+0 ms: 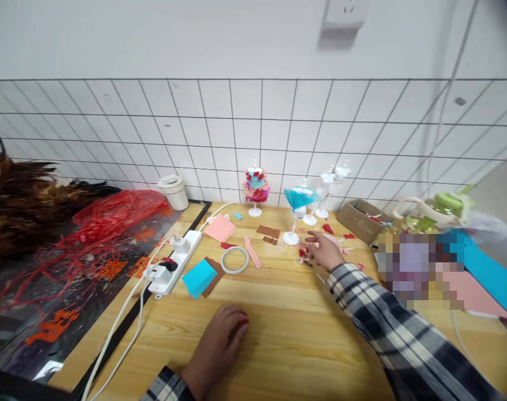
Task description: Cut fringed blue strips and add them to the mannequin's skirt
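My left hand [220,345] rests on the wooden table with its fingers curled together, and nothing shows in it. Over small red scraps [302,255], my right hand [326,252] reaches forward, fingers stretched out and holding nothing visible. Just beyond its fingertips stands a small white dress-form stand [293,238] wearing a turquoise pleated skirt-like piece [300,197]. Farther left is another mini dress form [255,192] decorated in red, pink and turquoise. Bare white forms [325,189] stand behind on the right. A tape roll [235,270] lies between the hands, near blue paper [198,277].
A white power strip [176,264] with plugs and cables runs along the left. Beyond it lie a red plastic bag [119,210] and brown feathers [19,195]. A white lidded cup [173,195], pink paper [220,228] and a cardboard box [362,223] sit toward the wall.
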A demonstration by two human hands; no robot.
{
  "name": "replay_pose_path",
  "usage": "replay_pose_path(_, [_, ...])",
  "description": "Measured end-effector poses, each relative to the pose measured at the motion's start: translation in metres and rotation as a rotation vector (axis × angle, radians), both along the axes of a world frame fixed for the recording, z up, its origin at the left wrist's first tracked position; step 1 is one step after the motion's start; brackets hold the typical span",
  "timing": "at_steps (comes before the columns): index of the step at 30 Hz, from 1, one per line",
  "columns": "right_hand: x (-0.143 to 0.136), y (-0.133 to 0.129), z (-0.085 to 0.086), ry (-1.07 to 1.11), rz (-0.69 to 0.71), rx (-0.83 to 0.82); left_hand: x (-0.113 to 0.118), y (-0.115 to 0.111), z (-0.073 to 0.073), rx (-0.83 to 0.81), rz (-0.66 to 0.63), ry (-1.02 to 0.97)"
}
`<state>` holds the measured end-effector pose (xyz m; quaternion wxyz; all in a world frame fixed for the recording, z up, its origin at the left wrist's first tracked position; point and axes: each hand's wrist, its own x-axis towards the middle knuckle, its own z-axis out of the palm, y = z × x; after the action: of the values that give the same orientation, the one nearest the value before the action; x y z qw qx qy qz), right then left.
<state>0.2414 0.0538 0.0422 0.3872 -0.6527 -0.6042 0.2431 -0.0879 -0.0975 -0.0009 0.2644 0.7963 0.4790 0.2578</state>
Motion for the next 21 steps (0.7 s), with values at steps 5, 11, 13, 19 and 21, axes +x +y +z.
replay_pose_path(5, [0.078, -0.119, 0.029, -0.26, -0.05, -0.053, -0.005, 0.003, -0.007, 0.025, -0.004, 0.024])
replay_pose_path(11, [0.15, -0.226, 0.0, -0.334, -0.336, -0.194, -0.005, 0.007, -0.009, 0.071, 0.009, 0.045])
replay_pose_path(13, [0.146, -0.236, -0.009, -0.341, -0.337, -0.213, -0.005, 0.009, -0.009, 0.08, 0.007, 0.054])
replay_pose_path(19, [0.115, -0.184, -0.023, -0.333, 0.024, -0.036, -0.003, 0.01, -0.005, 0.099, 0.009, 0.059])
replay_pose_path(21, [0.117, -0.158, -0.027, -0.286, 0.128, -0.122, -0.001, 0.008, -0.002, 0.099, 0.007, 0.06])
